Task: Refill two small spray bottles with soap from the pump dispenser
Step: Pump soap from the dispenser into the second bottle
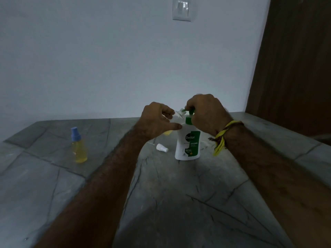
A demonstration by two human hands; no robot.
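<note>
A white pump dispenser point(187, 145) with a green label and green pump stands upright on the grey stone counter point(179, 203). My right hand point(204, 113) is curled over its green pump head. My left hand point(157, 120) grips a small clear spray bottle point(176, 118), tilted with its open neck right at the pump's nozzle; yellow liquid shows at the bottle's bottom below my palm. A white spray cap point(162, 148) lies loose on the counter left of the dispenser. A second small spray bottle point(78, 145) with a blue cap and yellow liquid stands upright at the left.
A plain white wall with a light switch point(182, 10) rises behind the counter. A dark wooden door point(293, 65) stands at the right. Yellow threads point(222, 138) are tied round my right wrist.
</note>
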